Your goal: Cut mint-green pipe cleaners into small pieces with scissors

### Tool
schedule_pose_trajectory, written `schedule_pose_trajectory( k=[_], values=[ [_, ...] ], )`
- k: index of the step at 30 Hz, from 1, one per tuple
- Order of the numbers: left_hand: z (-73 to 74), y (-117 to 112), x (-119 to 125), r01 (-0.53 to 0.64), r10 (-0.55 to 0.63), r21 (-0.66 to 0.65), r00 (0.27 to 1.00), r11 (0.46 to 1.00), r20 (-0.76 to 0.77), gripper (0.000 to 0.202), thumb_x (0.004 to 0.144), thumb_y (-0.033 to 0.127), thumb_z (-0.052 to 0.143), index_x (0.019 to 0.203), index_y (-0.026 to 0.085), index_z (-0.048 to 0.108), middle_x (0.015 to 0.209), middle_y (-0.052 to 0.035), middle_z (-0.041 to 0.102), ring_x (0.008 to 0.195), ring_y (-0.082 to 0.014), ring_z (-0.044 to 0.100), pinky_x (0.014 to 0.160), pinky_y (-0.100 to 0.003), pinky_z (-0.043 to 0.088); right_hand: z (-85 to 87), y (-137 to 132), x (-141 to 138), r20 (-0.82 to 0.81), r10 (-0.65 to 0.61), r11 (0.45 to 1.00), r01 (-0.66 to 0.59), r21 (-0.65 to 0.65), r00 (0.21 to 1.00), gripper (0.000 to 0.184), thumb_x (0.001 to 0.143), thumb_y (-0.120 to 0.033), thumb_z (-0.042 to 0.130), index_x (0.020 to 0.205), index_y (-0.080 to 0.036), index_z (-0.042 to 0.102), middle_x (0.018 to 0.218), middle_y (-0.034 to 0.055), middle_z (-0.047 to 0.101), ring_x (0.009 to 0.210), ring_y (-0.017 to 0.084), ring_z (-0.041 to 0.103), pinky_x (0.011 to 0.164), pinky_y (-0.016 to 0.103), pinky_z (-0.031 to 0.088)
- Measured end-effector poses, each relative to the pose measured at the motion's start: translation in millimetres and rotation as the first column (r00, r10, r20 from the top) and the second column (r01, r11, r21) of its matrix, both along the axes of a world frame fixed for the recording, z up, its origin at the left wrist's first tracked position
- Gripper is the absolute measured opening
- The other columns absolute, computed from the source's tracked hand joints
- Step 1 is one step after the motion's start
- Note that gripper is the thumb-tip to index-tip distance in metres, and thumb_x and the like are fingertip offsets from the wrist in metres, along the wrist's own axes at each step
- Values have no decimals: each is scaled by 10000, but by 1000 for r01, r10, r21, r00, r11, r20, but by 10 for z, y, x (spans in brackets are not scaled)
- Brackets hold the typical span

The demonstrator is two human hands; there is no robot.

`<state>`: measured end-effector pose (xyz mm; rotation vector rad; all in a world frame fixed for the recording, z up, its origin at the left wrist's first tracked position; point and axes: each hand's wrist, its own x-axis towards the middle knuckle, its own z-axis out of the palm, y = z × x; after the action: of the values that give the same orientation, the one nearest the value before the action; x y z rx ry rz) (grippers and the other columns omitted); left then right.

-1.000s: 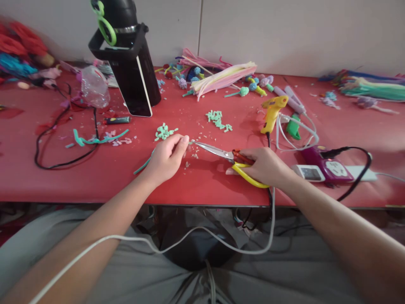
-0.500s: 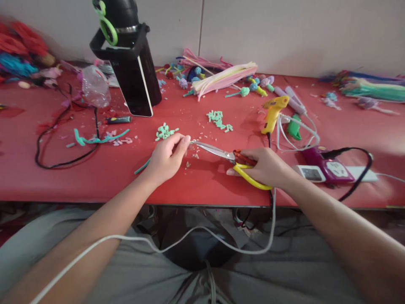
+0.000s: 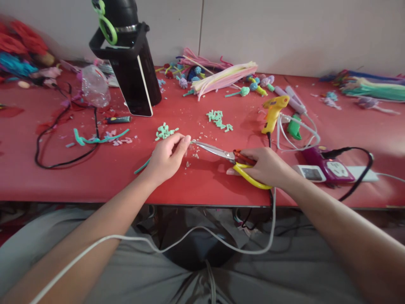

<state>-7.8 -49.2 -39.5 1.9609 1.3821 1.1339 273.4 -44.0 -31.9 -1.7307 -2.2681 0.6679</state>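
Between thumb and fingers, my left hand (image 3: 169, 156) pinches a green pipe cleaner (image 3: 142, 166); its tail sticks out behind the hand and its tip barely shows at the thumb. My right hand (image 3: 262, 166) grips scissors (image 3: 218, 151) with one yellow and one red-orange handle. The blades look nearly closed, their points at the pipe cleaner's tip beside my left thumb. Just beyond my left hand lies a pile of short green cut pieces (image 3: 165, 131). A second pile of green pieces (image 3: 218, 120) lies farther back to the right. Pale fluff is scattered under the blades.
A black bottle (image 3: 155, 80) with a phone (image 3: 133, 86) against it stands back left. A yellow glue gun (image 3: 274, 114) and a purple power adapter (image 3: 332, 166) are at right. Pipe cleaner bundles (image 3: 224, 78) lie by the wall. A white cable (image 3: 193, 230) crosses my lap.
Almost nothing differs. Both hands and the scissors hold nearly the same position, with the blade points still at the pipe cleaner's tip.
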Motion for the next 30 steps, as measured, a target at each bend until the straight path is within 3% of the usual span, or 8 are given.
schedule_pose_trajectory(
  k=[12,30],
  values=[
    [3,1,1,-3,3,-14,1000,1000,1,396,1054,431,485,735,206,548,633,8,559,580,-124,518,576,-282,405,0,5,0,-23,-6,1000,6,21,1000,801,616,-1004,552,589,-232,344,612,-39,276,610,119,260,536,302,231],
    [2,-4,5,-9,9,-4,1000,1000,-12,401,1054,441,485,735,208,547,627,11,550,580,-126,510,570,-281,396,15,-11,1,-17,-2,1000,2,-8,1000,766,627,-957,619,612,-228,385,611,-38,326,612,125,314,553,305,236]
  ],
)
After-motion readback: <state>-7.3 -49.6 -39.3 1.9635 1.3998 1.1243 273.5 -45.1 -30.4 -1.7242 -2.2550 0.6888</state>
